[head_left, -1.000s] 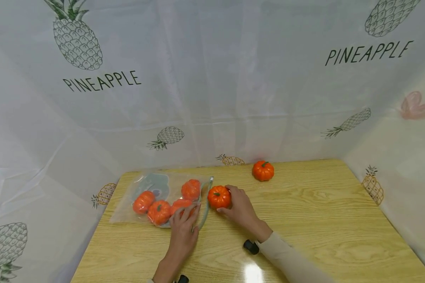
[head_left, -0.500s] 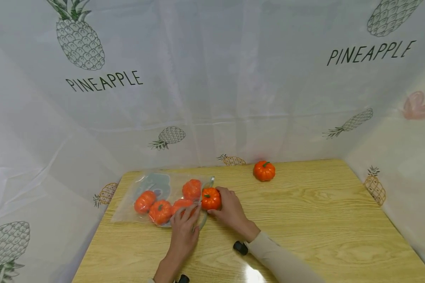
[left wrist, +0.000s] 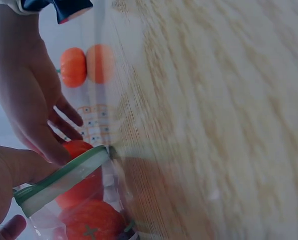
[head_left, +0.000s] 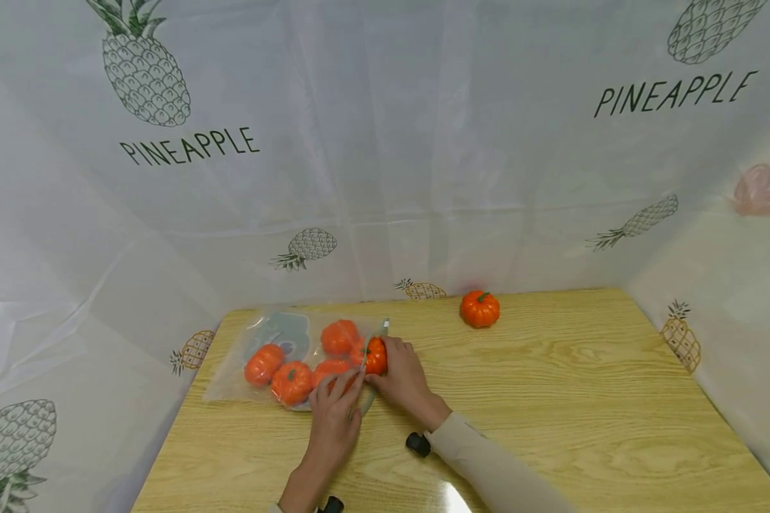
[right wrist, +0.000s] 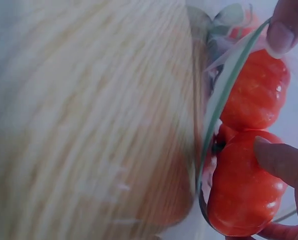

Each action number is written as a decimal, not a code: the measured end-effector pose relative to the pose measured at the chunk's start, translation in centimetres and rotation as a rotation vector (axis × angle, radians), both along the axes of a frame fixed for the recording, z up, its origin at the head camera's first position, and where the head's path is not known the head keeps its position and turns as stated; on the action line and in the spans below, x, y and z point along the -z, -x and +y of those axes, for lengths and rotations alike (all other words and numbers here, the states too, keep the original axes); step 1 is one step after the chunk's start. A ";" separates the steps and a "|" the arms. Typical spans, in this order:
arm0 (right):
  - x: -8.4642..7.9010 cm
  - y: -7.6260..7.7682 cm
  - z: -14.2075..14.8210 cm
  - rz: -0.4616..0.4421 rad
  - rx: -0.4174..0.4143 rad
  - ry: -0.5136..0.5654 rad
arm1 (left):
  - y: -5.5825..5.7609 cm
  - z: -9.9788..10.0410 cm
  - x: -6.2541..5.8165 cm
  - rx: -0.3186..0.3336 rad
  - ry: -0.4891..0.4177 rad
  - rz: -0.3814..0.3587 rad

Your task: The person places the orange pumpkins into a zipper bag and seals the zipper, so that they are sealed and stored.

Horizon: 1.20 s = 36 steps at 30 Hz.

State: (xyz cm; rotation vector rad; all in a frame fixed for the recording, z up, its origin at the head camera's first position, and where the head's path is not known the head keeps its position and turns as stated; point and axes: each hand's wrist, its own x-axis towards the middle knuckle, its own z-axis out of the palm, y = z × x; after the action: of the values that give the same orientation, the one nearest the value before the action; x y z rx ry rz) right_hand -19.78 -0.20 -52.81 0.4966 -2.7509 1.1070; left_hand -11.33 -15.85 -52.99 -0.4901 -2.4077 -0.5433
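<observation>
My right hand grips a small orange pumpkin with a green stem, at the mouth of a clear zip bag. In the right wrist view, the thumb presses on this pumpkin, which sits partly past the green zip edge. My left hand pinches the near side of the bag's mouth, raising the green zip strip off the table. Several similar pumpkins lie inside the bag, one of them touching the held one.
Another orange pumpkin stands at the back of the wood-grain table, close to the white pineapple-print curtain that encloses the back and sides. A dark wrist-camera mount sits by the right sleeve.
My right hand has moved left with its pumpkin, from beside the bag into its mouth. A pumpkin inside at the back has shifted slightly left. My left hand stays in place.
</observation>
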 end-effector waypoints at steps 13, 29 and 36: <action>0.7 -0.3 0.0 0.030 0.066 -0.025 | -0.1 0.1 0.0 0.001 -0.003 -0.013; 0.7 -0.5 -0.2 0.057 0.151 -0.047 | -0.1 0.1 0.0 0.012 -0.016 -0.017; 0.4 -0.7 -0.5 0.037 0.118 -0.070 | -0.1 0.3 -0.1 0.010 -0.016 -0.031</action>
State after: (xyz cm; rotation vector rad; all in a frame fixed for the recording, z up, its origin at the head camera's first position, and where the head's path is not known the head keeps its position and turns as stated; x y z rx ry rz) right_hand -19.12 -0.68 -53.23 0.3535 -2.7543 0.9686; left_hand -11.25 -15.59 -52.92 -0.4903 -2.4293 -0.5776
